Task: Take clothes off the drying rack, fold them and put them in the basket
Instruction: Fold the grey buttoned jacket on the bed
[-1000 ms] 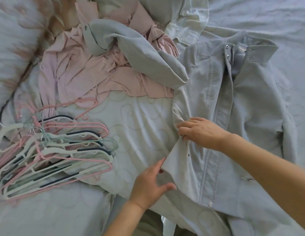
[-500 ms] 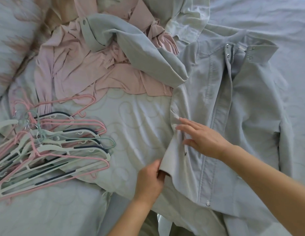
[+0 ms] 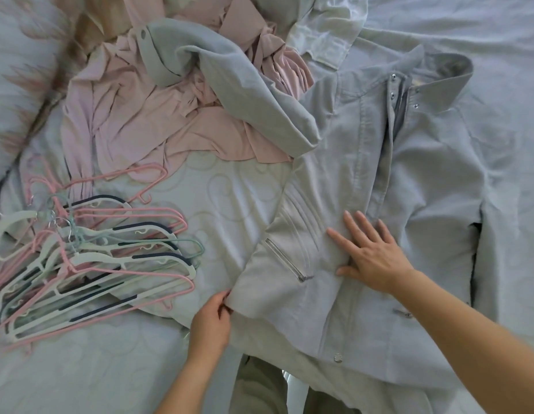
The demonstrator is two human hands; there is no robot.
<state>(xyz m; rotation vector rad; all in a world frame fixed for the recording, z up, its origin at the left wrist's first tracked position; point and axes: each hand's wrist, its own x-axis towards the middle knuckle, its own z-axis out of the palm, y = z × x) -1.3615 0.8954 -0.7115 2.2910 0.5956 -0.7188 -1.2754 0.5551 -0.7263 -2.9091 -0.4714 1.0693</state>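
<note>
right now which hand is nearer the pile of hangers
Left. The left hand pinches the jacket hem beside the hangers; the right hand lies flat on the jacket, farther off.

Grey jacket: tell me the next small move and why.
Probably tug the hem corner of the jacket outward with the left hand while the right hand, flat on its front, smooths toward it. The left hand pinches that corner, and creases fan out above the pocket zip beside the right hand, so the panel likely needs flattening before any fold.
</note>
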